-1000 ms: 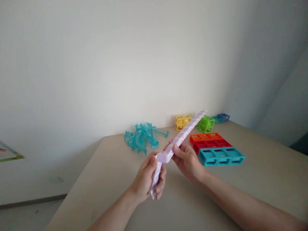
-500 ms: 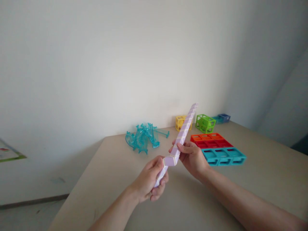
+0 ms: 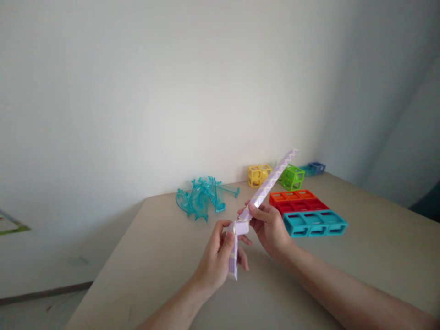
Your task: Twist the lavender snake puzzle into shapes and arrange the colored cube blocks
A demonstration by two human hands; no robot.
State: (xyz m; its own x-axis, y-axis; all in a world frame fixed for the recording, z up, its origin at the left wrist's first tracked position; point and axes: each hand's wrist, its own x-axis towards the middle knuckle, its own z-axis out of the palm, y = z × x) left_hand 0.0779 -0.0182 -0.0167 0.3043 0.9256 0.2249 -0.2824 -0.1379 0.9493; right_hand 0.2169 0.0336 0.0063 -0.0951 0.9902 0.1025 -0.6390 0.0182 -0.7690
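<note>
Your left fingers [image 3: 227, 245] are pinching the short end of a lavender snake puzzle [image 3: 266, 188], thumb in front, the lower fingers spreading loosely beyond it; your right fingers [image 3: 256, 212] are gripping the long arm near its base. Compared with half a second ago, the long arm is leaning further right, the short end is hanging more upright, and the lower left fingers are uncurling. You seem to be turning the links at the bend and shifting your left grip. The puzzle is hovering above the bench [image 3: 165, 247], left of the turquoise three-cell frame row [image 3: 311, 223]. Its long axis is slanting up and rightward, the tip pointing away from you, showing above that row's left end; the short end is pointing down.
</note>
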